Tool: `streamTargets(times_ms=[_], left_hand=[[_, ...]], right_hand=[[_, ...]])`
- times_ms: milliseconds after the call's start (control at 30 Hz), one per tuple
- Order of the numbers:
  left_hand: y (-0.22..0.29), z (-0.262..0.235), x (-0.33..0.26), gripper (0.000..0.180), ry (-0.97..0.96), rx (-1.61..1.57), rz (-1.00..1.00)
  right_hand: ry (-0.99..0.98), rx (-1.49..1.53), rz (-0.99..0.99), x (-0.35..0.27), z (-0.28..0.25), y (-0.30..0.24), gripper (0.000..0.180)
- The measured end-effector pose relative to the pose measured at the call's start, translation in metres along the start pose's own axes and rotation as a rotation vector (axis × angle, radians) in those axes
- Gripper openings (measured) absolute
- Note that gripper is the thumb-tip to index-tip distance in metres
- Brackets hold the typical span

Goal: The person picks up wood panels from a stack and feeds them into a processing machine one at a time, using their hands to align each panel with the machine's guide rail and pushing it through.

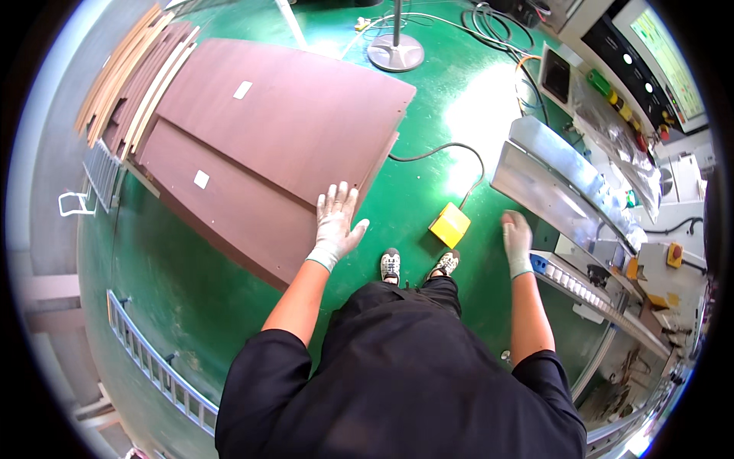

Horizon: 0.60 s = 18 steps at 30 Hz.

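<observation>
The left hand (336,223), in a pale work glove, lies flat with fingers spread on the near right corner of the top brown board (290,115), pressing on it rather than gripping. That board sits on a stack of brown boards (222,206) that fills the left and far middle of the scene, low above the green floor (428,153). Each of the two visible boards carries a small white label (242,89). Beyond the stack, at the far left, lie curved strips of light wood (122,69).

The right hand (518,241), also gloved, hangs open with the fingers loosely straight and holds nothing; it is just beside the near end of a slanted metal plate (550,180) on the machine (612,252) at the right. A control panel with coloured buttons (634,92) stands further off on that side.

Between the two hands, on the floor, a yellow pedal box (449,225) rests just ahead of the person's right shoe (446,264), its black cable (443,149) curving away toward the stack. The left shoe (391,265) stands near the stack's corner. A round metal stand base (395,52) sits far off in the middle.
</observation>
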<state>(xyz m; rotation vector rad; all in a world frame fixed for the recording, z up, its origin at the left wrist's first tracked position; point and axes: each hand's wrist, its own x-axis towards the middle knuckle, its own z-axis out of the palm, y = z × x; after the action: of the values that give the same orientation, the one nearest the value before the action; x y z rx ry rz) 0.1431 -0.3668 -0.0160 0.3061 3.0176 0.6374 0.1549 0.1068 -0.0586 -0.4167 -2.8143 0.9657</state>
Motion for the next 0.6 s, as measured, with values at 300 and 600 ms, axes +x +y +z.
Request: streamTargets(times_ms=[300, 600], left_hand=[[-0.081, -0.018, -0.137, 0.094, 0.242, 0.094, -0.852], [-0.082, 0.002, -0.154, 0.093, 0.477, -1.106, -0.97]], right_hand=[[-0.826, 0.552, 0.236, -0.003, 0.162, -0.266, 0.064], [-0.84, 0.654, 0.355, 0.017, 0.206, -0.277, 0.057]])
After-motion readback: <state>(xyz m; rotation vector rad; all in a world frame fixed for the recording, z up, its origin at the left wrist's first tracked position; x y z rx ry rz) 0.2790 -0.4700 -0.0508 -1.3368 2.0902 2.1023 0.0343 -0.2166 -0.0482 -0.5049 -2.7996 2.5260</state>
